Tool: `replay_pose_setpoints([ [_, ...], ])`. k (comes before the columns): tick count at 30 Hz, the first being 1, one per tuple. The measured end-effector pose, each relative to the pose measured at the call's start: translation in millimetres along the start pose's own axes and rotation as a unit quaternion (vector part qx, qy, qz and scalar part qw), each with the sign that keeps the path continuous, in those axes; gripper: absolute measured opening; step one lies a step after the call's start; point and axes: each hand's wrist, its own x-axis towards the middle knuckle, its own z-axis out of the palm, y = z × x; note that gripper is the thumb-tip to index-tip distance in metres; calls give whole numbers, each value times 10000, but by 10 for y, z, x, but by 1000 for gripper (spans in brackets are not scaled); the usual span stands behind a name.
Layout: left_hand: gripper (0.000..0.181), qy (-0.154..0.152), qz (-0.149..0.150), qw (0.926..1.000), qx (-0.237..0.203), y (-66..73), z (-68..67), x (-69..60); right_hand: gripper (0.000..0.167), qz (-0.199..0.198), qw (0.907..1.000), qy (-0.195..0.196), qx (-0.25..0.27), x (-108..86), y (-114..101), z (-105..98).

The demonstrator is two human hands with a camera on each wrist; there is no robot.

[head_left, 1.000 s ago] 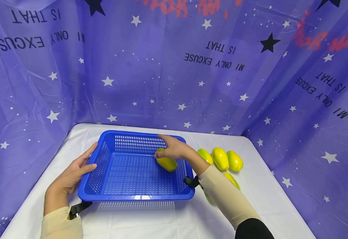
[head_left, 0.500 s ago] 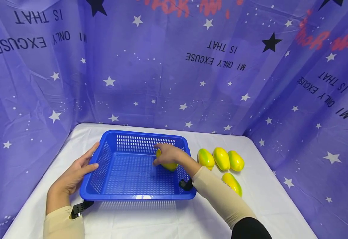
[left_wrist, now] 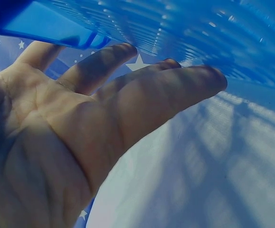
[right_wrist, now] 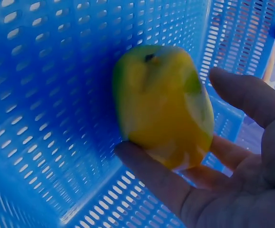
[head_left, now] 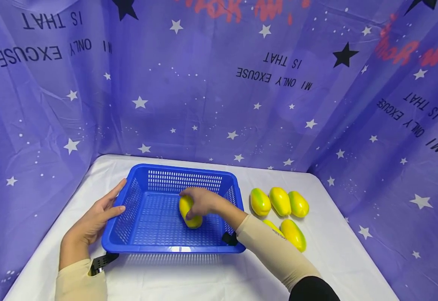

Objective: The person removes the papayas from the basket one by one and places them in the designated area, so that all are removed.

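Note:
My right hand (head_left: 204,202) is inside the blue plastic basket (head_left: 174,249), with curled fingers and thumb around a yellow-green mango (head_left: 188,217). In the right wrist view the mango (right_wrist: 161,109) is slightly blurred, with a dark stem spot. One finger of the right hand (right_wrist: 228,190) lies under it, and the thumb is by its side. At the basket's left side, my left hand (head_left: 91,217) rests its fingertips against the rim. The left wrist view shows that hand (left_wrist: 90,109) with nearly straight fingers along the outer wall of the basket (left_wrist: 185,28).
Several more mangoes (head_left: 280,201) lie on the white cloth-covered table (head_left: 332,251), right of the basket. My right forearm partly covers one mango (head_left: 273,226). A purple star-printed curtain (head_left: 204,104) stands behind and along both sides.
The right hand has moved left inside the basket, bringing the mango from near the right wall toward the middle. Another mango on the table shows past the forearm. The left hand stays at the rim.

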Motion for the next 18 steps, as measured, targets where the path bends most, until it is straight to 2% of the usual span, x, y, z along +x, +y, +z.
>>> replay_pose_setpoints([
  [6, 74, -89, 54, 9999, -25, -21, 8, -56, 70, -254, 9995, -85, -161, 8, 37, 68],
  [14, 74, -89, 41, 9999, -51, -4, 6, -44, 69, -164, 9993, -220, -247, -17, 24, 19],
  [18, 74, -91, -17, 9999, -82, 20, 5, -9, 68, -226, 9989, -150, -371, -54, 31, -40],
])
